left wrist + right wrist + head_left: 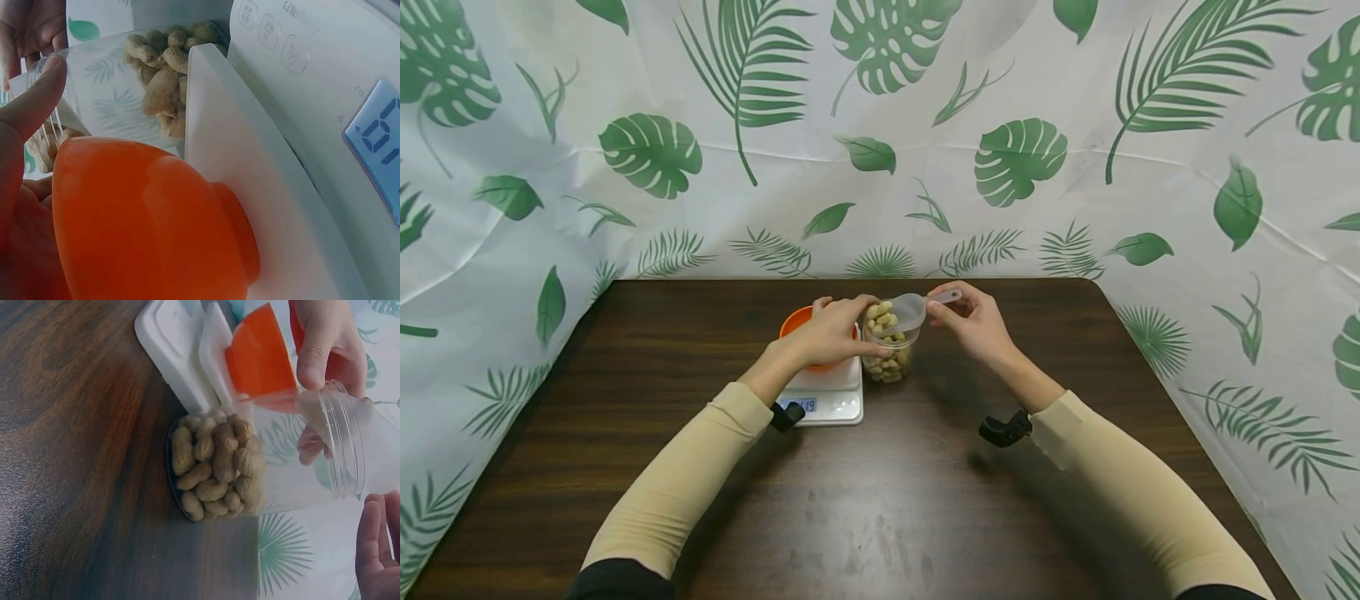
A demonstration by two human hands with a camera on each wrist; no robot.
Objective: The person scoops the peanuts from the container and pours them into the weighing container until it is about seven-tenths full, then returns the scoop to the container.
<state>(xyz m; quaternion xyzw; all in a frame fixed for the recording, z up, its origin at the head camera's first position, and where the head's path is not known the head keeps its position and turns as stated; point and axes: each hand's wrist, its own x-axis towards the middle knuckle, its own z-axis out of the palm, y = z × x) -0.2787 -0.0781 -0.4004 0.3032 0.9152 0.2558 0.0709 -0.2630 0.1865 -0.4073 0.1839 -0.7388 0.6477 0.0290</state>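
A dark wood-grain tabletop [880, 500] reaches back to a sheet [925, 200] printed with green leaves. Near the middle of the tabletop's back edge, a white scale [838, 408] lies flat, its display [808, 405] facing the front edge. Just beside the scale's right side stands an upright clear jar [275, 459] with its mouth open. The left hand [831, 333] reaches over from the left and grips the jar just below the rim, thumb and fingers on opposite sides. The right hand [973, 325] pinches the handle of a translucent scoop [912, 313], whose cup is at the jar's mouth. An orange bowl [150, 212] sits on the scale, partly behind the left hand. Unshelled peanuts [215, 465] fill the jar's lower part; more show at its mouth, though whether inside the scoop I cannot tell.
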